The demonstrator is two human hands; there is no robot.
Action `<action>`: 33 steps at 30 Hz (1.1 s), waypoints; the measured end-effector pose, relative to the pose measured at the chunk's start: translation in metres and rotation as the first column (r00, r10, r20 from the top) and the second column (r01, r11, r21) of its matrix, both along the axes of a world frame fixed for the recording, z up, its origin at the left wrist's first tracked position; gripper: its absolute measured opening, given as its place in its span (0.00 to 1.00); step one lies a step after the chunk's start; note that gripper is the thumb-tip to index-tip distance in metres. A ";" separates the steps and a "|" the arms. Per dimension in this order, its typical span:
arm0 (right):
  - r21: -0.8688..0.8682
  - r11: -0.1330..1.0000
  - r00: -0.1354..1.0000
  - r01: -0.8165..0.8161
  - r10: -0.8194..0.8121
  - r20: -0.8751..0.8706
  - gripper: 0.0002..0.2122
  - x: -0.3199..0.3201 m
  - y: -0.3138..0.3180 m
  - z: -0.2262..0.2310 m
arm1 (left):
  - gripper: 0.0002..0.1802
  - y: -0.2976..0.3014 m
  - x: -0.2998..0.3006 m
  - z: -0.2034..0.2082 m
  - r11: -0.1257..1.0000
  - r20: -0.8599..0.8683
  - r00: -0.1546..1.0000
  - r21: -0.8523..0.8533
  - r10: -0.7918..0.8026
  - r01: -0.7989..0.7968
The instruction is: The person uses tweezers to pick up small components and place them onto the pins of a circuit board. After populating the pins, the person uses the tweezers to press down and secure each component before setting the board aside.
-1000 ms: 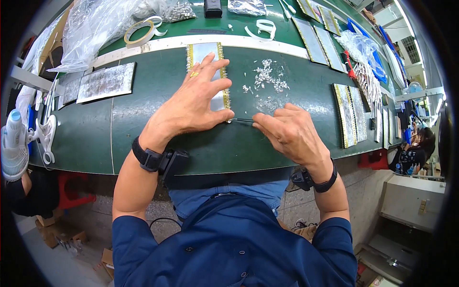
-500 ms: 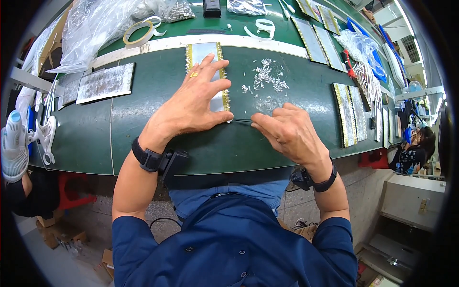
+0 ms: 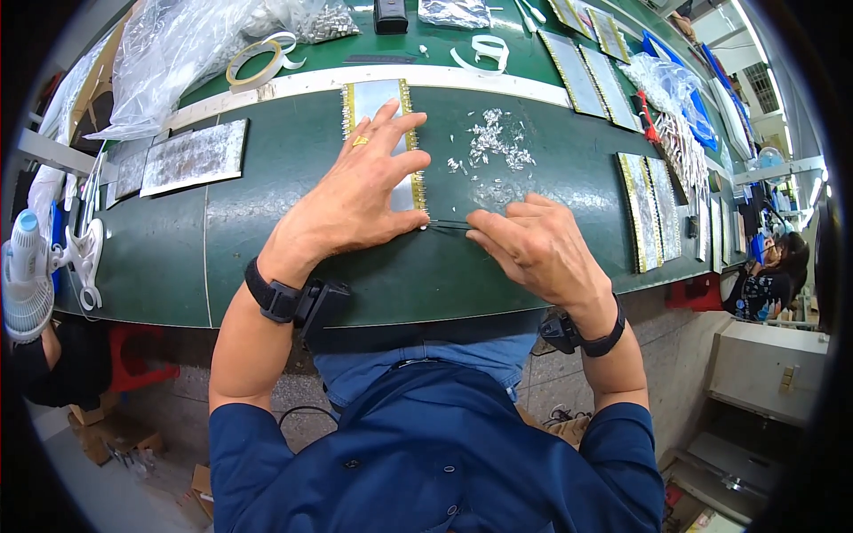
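A long silver panel (image 3: 377, 92) with yellow edges and rows of small pins lies under my left hand (image 3: 355, 195). The fingers of that hand are spread over it, and its thumb reaches the panel's near right corner. My right hand (image 3: 538, 244) pinches a pair of thin dark tweezers (image 3: 451, 225). Their tips meet the corner beside my left thumb, at a tiny whitish piece (image 3: 424, 226); whether they grip it is too small to tell. Right of the panel, small silver pieces (image 3: 498, 138) lie scattered on the green mat (image 3: 382, 284).
Dark-faced plates (image 3: 195, 155) lie at the left near a small clip fan (image 3: 28, 275). More pin-edged panels (image 3: 640, 209) are on the right. Behind a white strip (image 3: 302, 89) are a tape roll (image 3: 253, 64) and plastic bags (image 3: 191, 53). Another person (image 3: 769, 280) sits far right.
Both hands hold nearly the same place. The view has shifted very slightly, and the tweezer tips still meet the panel's corner.
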State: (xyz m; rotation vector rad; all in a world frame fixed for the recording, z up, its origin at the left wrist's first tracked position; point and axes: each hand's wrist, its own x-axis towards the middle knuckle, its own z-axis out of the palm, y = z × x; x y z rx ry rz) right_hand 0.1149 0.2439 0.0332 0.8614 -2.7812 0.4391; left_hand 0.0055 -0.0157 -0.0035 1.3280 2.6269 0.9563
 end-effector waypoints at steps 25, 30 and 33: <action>-0.393 0.734 0.790 0.554 -0.612 -0.030 0.07 0.021 0.048 -0.037 | 0.16 -0.010 -0.020 0.011 0.854 0.128 0.912 0.320 0.391 -0.411; -0.376 0.619 0.656 0.689 -0.754 -0.040 0.08 0.018 0.076 -0.051 | 0.14 -0.017 -0.030 -0.003 0.837 0.104 0.902 0.342 0.419 -0.428; -0.346 0.648 0.658 0.679 -0.746 -0.104 0.09 0.018 0.081 -0.058 | 0.16 -0.022 -0.036 -0.012 0.887 -0.045 0.928 0.314 0.370 -0.339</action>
